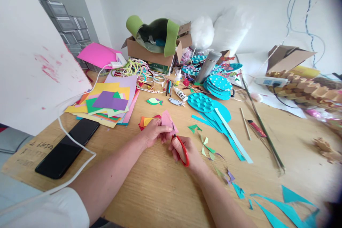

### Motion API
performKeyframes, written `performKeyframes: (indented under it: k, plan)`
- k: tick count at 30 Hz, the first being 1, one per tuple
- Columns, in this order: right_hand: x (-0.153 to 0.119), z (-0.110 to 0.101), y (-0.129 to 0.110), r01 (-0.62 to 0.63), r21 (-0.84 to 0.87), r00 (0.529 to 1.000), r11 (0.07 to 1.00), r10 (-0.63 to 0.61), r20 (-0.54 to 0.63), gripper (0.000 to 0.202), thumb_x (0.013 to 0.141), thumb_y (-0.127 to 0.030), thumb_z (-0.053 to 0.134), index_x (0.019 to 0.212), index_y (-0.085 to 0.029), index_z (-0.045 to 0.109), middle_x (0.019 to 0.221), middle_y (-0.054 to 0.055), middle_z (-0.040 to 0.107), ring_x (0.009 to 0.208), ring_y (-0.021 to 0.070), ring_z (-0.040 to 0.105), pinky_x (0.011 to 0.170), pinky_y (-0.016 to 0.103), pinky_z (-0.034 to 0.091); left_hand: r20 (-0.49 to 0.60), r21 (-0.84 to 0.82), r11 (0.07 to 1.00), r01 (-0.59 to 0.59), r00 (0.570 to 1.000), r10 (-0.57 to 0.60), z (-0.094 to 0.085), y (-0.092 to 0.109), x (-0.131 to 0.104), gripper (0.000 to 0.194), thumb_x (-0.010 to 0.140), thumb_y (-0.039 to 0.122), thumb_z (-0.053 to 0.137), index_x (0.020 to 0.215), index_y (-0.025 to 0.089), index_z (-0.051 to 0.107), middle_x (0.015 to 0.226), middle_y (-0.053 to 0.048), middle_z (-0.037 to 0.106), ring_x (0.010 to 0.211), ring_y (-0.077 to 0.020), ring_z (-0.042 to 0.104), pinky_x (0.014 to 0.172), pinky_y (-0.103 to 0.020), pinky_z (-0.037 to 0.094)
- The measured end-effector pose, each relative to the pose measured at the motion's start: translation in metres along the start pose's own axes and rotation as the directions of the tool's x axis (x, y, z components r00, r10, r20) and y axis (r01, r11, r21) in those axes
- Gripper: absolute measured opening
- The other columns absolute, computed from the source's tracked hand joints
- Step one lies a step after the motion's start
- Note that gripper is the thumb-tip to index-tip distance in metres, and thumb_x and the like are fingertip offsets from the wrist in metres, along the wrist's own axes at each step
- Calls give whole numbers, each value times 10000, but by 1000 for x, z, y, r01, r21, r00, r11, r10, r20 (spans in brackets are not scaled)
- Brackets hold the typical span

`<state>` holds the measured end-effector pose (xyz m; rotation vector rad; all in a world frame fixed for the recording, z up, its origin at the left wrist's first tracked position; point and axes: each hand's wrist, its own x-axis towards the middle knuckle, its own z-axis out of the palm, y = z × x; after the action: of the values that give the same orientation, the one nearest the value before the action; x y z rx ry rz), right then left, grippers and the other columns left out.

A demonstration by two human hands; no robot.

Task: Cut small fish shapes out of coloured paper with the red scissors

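Observation:
Between the thumb and fingers of my left hand [156,130] is a small piece of pink paper [166,119]. My right hand [188,149] grips a pair of scissors [185,152] by its red handles, and the blades meet the lower right edge of the pink paper. Under and behind my left hand lie small red, orange and yellow paper pieces [147,121]. Farther back are a green paper fish [154,101] and a white paper fish [176,102] with dark outlines. Green paper scraps [205,145] lie to the right of my right hand.
A stack of coloured paper [110,101] and a black phone [66,149] lie at left. Blue paper discs [200,102] and strips lie right of centre. Behind stand a glue bottle [181,94], a grey flask [208,67] and a cardboard box [148,54]. Blue offcuts [280,208] lie at front right.

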<state>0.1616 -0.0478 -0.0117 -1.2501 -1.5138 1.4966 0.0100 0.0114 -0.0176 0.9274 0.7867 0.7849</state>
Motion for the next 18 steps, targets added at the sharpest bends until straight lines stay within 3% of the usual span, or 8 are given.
performKeyframes:
  k: [5,18]
  plan:
    - [-2,0,-4,-15,-21,1000,1000,15,-6,624,749,-790,479,639,-177,506,434,-14,487,364,83,369,369,219,264,-75,18,1000,-7,997,8,2,3,-1,232,606,335,699,617,132,587,454,27,533,333,-52,388,341,-189,228]
    - [-2,1,-3,-36,-3,999,999,36,-19,599,756,-764,506,656,-174,529,439,-15,488,371,92,383,375,222,272,-59,59,998,-13,998,17,2,4,-1,264,615,361,681,561,147,536,416,42,496,325,-41,352,349,-190,196]
